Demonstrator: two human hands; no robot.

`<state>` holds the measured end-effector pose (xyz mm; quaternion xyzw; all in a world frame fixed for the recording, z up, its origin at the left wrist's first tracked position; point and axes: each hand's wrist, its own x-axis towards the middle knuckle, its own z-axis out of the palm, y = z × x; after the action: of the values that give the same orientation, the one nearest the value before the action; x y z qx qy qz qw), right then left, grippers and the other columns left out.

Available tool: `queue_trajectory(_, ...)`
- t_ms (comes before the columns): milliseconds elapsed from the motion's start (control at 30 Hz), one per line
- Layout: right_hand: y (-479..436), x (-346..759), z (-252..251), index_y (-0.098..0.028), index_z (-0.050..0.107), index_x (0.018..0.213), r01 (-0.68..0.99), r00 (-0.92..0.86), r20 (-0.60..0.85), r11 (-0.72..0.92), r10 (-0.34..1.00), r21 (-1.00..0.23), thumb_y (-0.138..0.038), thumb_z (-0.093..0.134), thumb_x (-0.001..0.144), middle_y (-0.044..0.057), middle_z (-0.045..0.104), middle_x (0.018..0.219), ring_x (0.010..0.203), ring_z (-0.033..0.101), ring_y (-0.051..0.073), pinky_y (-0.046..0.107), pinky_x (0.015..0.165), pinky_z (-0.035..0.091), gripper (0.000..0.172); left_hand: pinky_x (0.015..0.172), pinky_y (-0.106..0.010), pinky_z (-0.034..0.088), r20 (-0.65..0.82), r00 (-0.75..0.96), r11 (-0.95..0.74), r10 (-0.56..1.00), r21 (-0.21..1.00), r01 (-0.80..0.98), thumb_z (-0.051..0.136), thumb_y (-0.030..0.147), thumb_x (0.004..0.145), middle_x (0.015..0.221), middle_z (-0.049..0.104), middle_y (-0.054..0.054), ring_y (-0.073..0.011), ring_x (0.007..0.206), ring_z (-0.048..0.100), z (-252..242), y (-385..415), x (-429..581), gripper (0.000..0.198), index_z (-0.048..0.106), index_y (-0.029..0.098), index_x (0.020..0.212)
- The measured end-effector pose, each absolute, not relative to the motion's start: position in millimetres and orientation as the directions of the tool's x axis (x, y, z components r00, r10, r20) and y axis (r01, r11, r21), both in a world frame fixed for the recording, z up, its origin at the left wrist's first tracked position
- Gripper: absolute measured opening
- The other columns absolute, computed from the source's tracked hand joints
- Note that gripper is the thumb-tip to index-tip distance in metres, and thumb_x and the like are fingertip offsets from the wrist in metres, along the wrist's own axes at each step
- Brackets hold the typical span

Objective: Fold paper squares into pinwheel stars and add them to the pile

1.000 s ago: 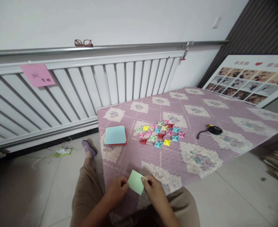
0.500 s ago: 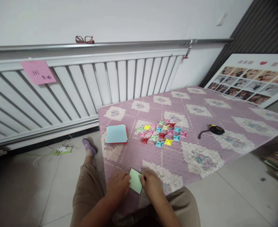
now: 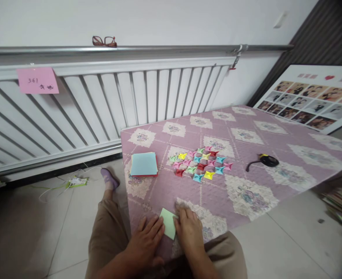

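Observation:
A light green square of paper, apparently folded, lies tilted on the cloth at the near edge of the table, between my two hands. My left hand rests palm down with its fingers spread, the fingertips touching the paper's left edge. At the right edge sits my right hand, thumb against the paper and fingers stretched forward on the cloth. Beyond them a stack of coloured paper sheets, light blue on top and red below, is at the left. Several small folded paper shapes in mixed colours lie in rows.
The table has a purple floral cloth. A coiled black cable lies to the right. Behind stands a white radiator with a metal pipe above it, bearing glasses. A photo board leans at the far right.
My left hand has flattened from a bent grip, its fingers now spread along the paper's edge. The right hand's fingers have straightened forward. The view has shifted slightly.

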<state>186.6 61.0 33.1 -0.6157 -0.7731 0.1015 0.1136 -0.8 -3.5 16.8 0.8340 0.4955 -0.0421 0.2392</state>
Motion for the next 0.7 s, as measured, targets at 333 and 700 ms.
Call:
queue_trajectory(333,32.4,170.1,11.8,-0.024,0.022,0.148,0.760,-0.606,-0.190,0.491,0.773,-0.425,-0.038,0.054,0.083,0.003,0.025,0.153,0.141,0.021,0.023,0.047,0.114,0.014,0.074,0.110,-0.063,0.003,-0.273,0.519,-0.388,0.810,0.416,0.823,0.055,0.058,0.082,0.156,0.011,-0.008,-0.0336,0.142,0.008,16.1,-3.4,-4.0,0.088,0.007,0.028,0.150)
queue_trajectory(700,41.0,175.0,19.6,-0.029,0.019,0.148,0.759,-0.611,-0.248,0.465,0.752,-0.456,-0.046,0.052,0.082,0.002,0.018,0.154,0.142,0.016,0.026,0.053,0.113,0.005,0.076,0.109,-0.063,0.009,-0.225,0.498,-0.381,0.837,0.414,0.827,0.054,0.057,0.084,0.156,0.008,-0.006,-0.0367,0.140,0.013,3.5,-12.2,-8.8,0.083,0.009,0.033,0.149)
